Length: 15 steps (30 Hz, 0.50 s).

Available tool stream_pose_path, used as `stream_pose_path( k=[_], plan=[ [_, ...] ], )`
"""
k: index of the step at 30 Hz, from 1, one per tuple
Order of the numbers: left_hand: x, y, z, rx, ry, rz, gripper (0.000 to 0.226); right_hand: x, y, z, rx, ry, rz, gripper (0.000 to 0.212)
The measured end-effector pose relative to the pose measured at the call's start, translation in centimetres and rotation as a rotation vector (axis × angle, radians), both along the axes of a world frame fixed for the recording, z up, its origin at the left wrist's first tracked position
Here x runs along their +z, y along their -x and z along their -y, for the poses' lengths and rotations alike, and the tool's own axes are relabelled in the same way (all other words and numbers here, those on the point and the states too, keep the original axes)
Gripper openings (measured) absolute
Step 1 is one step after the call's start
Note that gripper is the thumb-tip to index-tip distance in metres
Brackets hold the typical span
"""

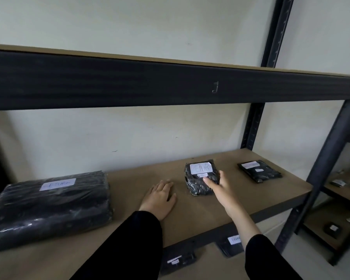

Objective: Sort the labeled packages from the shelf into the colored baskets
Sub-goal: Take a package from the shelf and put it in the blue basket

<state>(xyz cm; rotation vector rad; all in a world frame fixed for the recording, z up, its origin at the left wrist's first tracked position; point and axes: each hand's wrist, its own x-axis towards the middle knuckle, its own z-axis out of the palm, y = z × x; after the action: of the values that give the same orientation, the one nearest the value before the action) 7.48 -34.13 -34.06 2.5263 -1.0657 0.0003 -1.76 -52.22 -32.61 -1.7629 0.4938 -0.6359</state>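
Observation:
A small black wrapped package (198, 176) with a white label reading RETURN lies on the brown shelf board (251, 199), right of centre. My right hand (220, 188) grips its right side, thumb on top and fingers around the far edge. My left hand (160, 197) rests flat on the board, just left of that package and apart from it. A large black package (49, 207) with a RETURN label lies at the left. A flat black package (259, 170) with two white labels lies at the right. No basket is in view.
A dark metal beam (170, 81) of the upper shelf crosses above. Two more labelled black packages (178, 259) (230, 245) lie on the shelf below. A second rack (343, 199) with small items stands to the right.

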Motion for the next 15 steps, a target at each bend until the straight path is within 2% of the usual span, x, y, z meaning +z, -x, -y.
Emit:
stream_pose_path(
  k=[4,7,11,15],
  plan=[
    [0.2,3.6,-5.2,-0.069,-0.043,-0.048,0.053,0.4,1.6,-6.4,-0.001,-0.052,0.012,0.019],
    [0.6,5.9,-9.9,-0.116,-0.061,-0.044,0.053,0.5,3.1,-12.1,0.009,-0.04,0.027,0.019],
    [0.9,8.2,-15.5,-0.073,-0.049,0.022,0.048,0.4,5.0,-18.3,0.015,0.013,0.054,0.021],
    [0.5,9.9,-20.5,-0.067,-0.052,0.083,0.052,0.6,5.9,-22.8,-0.004,-0.019,0.072,0.02]
  ],
)
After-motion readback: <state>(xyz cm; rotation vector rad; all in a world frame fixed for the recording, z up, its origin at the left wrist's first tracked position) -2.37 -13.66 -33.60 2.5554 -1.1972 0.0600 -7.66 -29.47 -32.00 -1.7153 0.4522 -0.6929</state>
